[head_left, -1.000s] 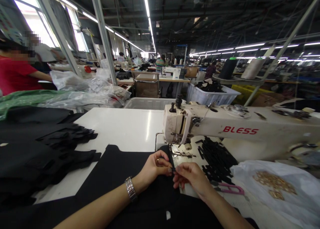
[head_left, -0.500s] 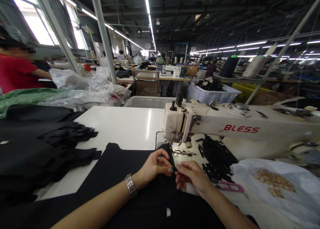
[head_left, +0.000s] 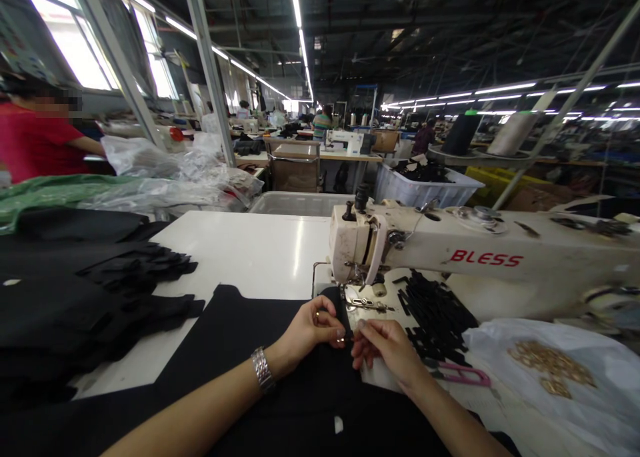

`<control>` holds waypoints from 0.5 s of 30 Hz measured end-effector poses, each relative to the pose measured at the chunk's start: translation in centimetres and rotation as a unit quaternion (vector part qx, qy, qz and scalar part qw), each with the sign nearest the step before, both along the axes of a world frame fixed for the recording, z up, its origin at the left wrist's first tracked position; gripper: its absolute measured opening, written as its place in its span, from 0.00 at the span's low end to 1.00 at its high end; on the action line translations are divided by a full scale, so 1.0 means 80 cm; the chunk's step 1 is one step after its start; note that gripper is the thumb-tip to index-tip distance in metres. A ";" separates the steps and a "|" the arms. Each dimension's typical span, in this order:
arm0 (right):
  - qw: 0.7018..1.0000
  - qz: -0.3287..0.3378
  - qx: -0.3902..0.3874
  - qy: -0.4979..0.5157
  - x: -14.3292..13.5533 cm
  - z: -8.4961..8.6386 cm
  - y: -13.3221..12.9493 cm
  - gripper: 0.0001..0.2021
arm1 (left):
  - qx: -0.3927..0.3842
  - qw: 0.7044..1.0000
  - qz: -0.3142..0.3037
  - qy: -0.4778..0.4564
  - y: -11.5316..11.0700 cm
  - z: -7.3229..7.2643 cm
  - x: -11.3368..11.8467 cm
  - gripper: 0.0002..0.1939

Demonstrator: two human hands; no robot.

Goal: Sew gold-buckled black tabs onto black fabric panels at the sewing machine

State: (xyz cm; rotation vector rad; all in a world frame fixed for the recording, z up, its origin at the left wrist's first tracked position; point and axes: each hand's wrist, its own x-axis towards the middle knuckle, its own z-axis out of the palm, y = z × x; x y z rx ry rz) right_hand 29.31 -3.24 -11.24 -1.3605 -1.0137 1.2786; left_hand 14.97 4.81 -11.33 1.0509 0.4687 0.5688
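My left hand (head_left: 317, 324), with a metal-banded watch (head_left: 262, 369) on its wrist, is closed in a pinch over the edge of a large black fabric piece (head_left: 250, 337). A small gold-coloured metal piece (head_left: 342, 339) glints at its fingertips. Close beside it, my right hand (head_left: 381, 348) has thumb and index finger pressed together; what they hold, if anything, is hidden. Just beyond both hands stands a white sewing machine (head_left: 425, 244), and the fabric edge reaches its needle plate (head_left: 367, 302).
Black fabric strips (head_left: 437, 310) and pink-handled thread snips (head_left: 463, 374) lie right of my hands. Farther right, gold-coloured metal fittings (head_left: 550, 364) rest on a white plastic bag (head_left: 600, 404). Stacked black pieces (head_left: 110, 297) cover the table's left. A person in red (head_left: 40, 137) works far left.
A gold glint now shows at my left fingertips. My right fingertips have shifted very slightly. The fabric and the machine stay in place.
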 end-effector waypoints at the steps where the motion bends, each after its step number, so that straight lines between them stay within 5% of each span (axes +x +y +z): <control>1: 1.000 -0.009 0.013 -0.012 0.000 0.001 -0.001 0.20 | -0.003 1.000 0.001 -0.001 0.000 0.001 0.000 0.22; 5: 0.977 -0.048 0.128 -0.165 0.000 0.008 -0.008 0.08 | -0.013 1.000 -0.006 -0.007 0.000 0.002 -0.002 0.22; 9: 0.881 -0.039 0.286 -0.375 0.001 0.013 -0.011 0.06 | -0.016 1.000 -0.009 -0.016 0.002 0.001 -0.002 0.21; 15: 0.795 0.009 0.401 -0.455 0.016 -0.009 -0.023 0.09 | -0.054 0.998 -0.027 -0.018 -0.001 -0.007 0.003 0.30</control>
